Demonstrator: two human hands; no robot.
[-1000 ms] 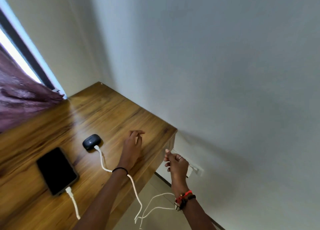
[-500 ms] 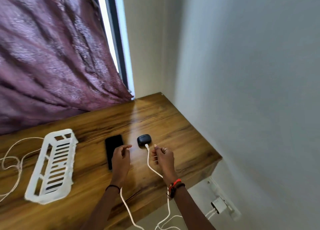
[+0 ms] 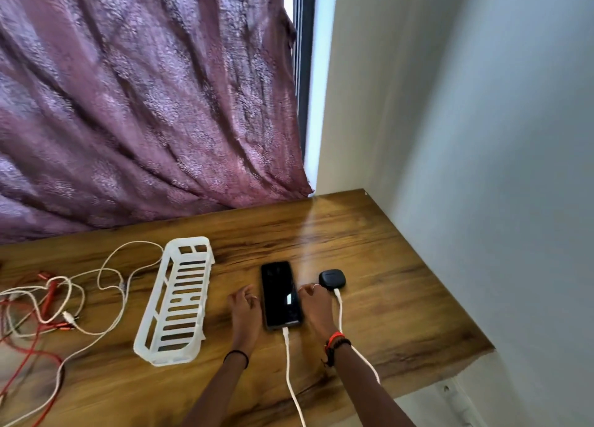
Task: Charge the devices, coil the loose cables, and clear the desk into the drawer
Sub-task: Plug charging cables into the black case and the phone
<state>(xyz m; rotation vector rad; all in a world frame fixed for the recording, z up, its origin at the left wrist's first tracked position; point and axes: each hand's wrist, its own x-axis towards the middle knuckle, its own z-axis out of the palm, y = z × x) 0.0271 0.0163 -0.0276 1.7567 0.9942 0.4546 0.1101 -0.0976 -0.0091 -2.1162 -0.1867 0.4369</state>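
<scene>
The wooden counter (image 3: 385, 298) runs into a corner of the room, with a pale wall (image 3: 482, 137) on your right and a purple curtain (image 3: 144, 105) hanging down to its back edge beside a dark window frame (image 3: 302, 73). The phone (image 3: 281, 293) lies flat, screen up, near the front edge with a white charging cable (image 3: 291, 372) plugged into its near end. Your left hand (image 3: 244, 307) and right hand (image 3: 316, 304) rest on the counter either side of it, apart, fingers loosely bent and gripping nothing; whether the fingertips touch the phone's edges is unclear. Just right of it sits the black earbud case (image 3: 332, 278), its own white lead (image 3: 340, 311) plugged in. A white slotted basket (image 3: 178, 301) stands to the left, and beyond it the loose cables (image 3: 96, 285), white and red, lie tangled.
</scene>
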